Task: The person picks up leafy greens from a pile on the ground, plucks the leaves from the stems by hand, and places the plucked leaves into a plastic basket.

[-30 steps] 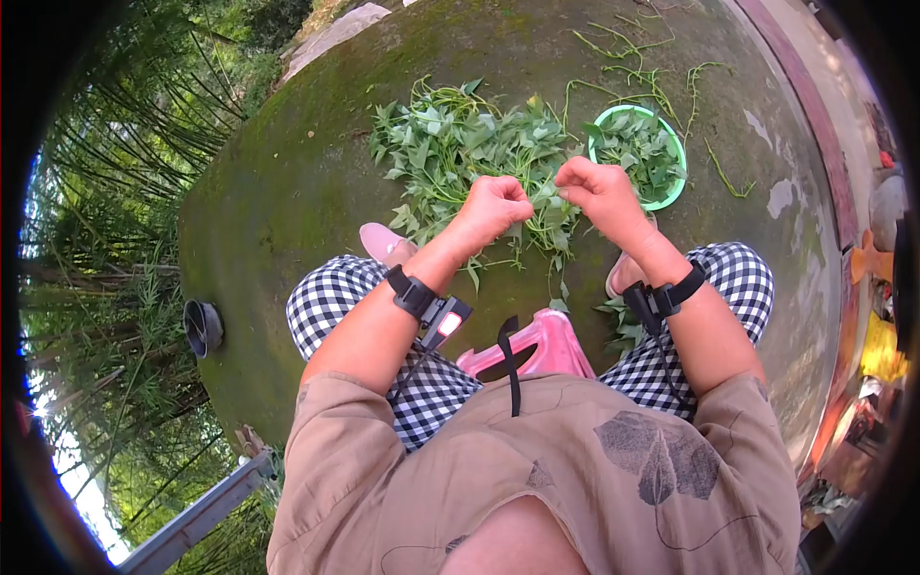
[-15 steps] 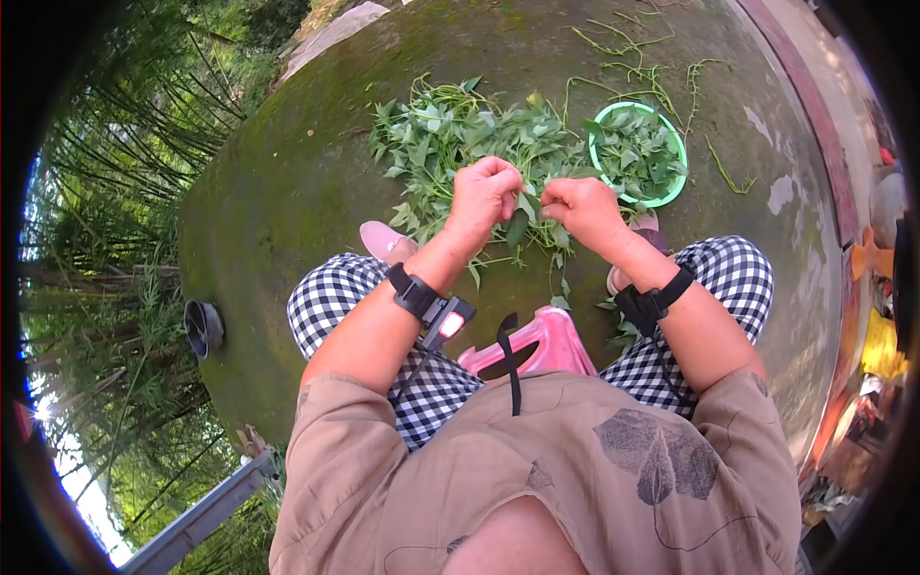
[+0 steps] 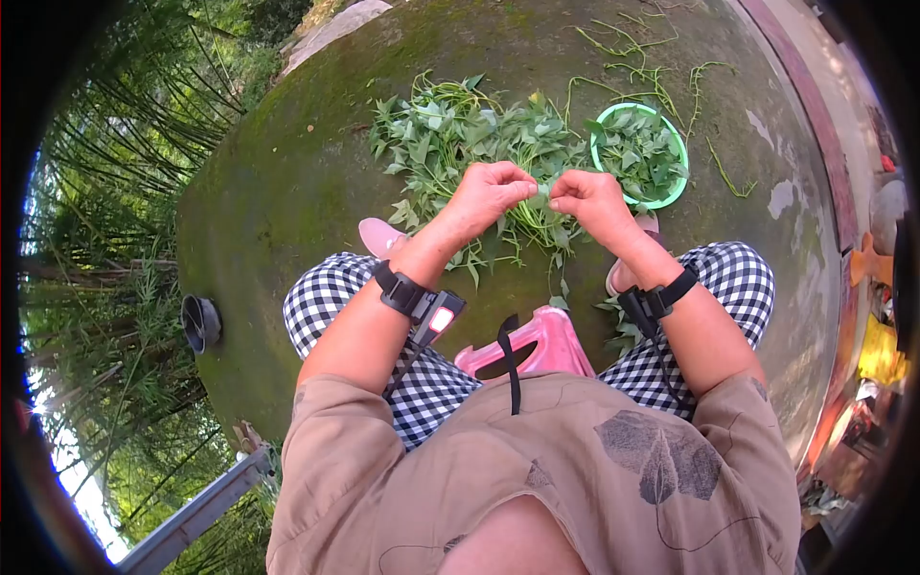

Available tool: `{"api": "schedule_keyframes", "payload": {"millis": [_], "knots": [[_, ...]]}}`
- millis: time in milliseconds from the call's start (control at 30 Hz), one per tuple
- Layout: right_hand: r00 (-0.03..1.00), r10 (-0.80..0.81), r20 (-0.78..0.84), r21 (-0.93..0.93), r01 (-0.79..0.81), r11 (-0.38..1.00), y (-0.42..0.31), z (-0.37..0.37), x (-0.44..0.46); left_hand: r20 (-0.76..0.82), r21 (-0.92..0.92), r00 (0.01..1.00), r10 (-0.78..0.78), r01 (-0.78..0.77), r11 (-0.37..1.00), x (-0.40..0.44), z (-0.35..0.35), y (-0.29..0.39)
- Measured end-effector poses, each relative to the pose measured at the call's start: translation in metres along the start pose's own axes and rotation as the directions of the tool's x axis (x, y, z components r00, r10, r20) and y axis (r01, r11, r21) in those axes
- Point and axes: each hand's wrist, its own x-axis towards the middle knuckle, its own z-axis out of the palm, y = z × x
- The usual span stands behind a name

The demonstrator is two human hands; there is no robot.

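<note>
Leafy green stems (image 3: 441, 120) lie in a loose, tangled heap on the mossy concrete (image 3: 307, 182), most of it toward ten o'clock from the person's fingertips, with twelve straight ahead. Its near edge spreads beneath both hands. The left hand (image 3: 491, 195) comes in at nine o'clock, thumb and fingertips drawn together in a narrow pinch. Facing it at three o'clock, the right hand (image 3: 592, 203) is curled, its thumb and forefinger near each other; whether they meet cannot be told. The two sets of fingertips are just beside each other over the greens, and anything between them is too small to make out.

At two o'clock, near the right hand, stands a green-rimmed bowl (image 3: 682, 158) filled with loose leaves (image 3: 640, 153). Bare stalks (image 3: 640, 72) are strewn at one o'clock, beyond the bowl, and a lone stalk (image 3: 730, 171) lies at three. A few more leaves (image 3: 625, 331) show at five, beside the right leg. The pink stool (image 3: 551, 340) is at six, between checked trouser legs (image 3: 326, 297). Well apart, at eight, a dark pot (image 3: 200, 324) rests tilted at the concrete's edge.
</note>
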Motion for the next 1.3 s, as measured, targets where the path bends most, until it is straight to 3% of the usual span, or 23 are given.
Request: {"api": "schedule_keyframes", "payload": {"millis": [233,433,533,667,767,833,900,967,1100,1233,1300], "knots": [[1.000,-0.023,0.008,0.048,0.023,0.999,0.002,0.007,0.000,0.036,-0.064,0.997,-0.066,0.068,0.996,0.002,0.007,-0.011],[0.995,-0.098,-0.011,-0.042,0.097,0.994,-0.002,0.012,-0.003,0.046,-0.095,0.998,-0.044,0.048,0.994,0.003,0.010,-0.017],[0.997,-0.075,0.016,0.054,0.074,0.996,-0.006,0.012,-0.005,0.041,-0.109,0.994,-0.106,0.109,0.988,0.000,0.013,-0.016],[0.995,0.072,0.069,0.327,-0.091,0.941,-0.026,0.002,-0.007,-0.008,-0.177,0.987,-0.163,0.159,0.971,0.002,0.018,-0.031],[0.993,0.069,0.093,0.445,-0.103,0.890,-0.024,-0.011,0.000,-0.180,-0.255,0.952,-0.249,0.199,0.946,0.010,0.006,-0.048],[0.988,0.092,0.128,0.533,-0.146,0.834,-0.030,-0.021,0.002,-0.269,-0.456,0.883,-0.384,0.234,0.858,0.016,-0.006,-0.049],[0.965,0.161,0.207,0.537,-0.250,0.806,-0.035,-0.024,0.001,-0.225,-0.557,0.818,-0.530,0.338,0.759,0.017,-0.018,-0.041],[0.931,0.211,0.297,0.547,-0.347,0.762,-0.035,-0.023,0.001,-0.162,-0.643,0.869,-0.467,0.265,0.718,0.018,-0.022,-0.042],[0.948,0.215,0.236,0.542,-0.312,0.781,-0.043,0.000,-0.003,-0.053,-0.808,0.942,-0.333,0.156,0.568,0.026,-0.010,-0.045],[0.963,0.255,0.090,0.597,-0.257,0.760,-0.042,0.022,0.004,-0.028,-0.873,0.932,-0.363,0.154,0.462,0.031,0.007,-0.033],[0.968,0.250,0.028,0.609,-0.214,0.764,-0.040,0.030,0.008,-0.094,-0.856,0.916,-0.391,0.126,0.502,0.033,0.015,-0.025]]}}
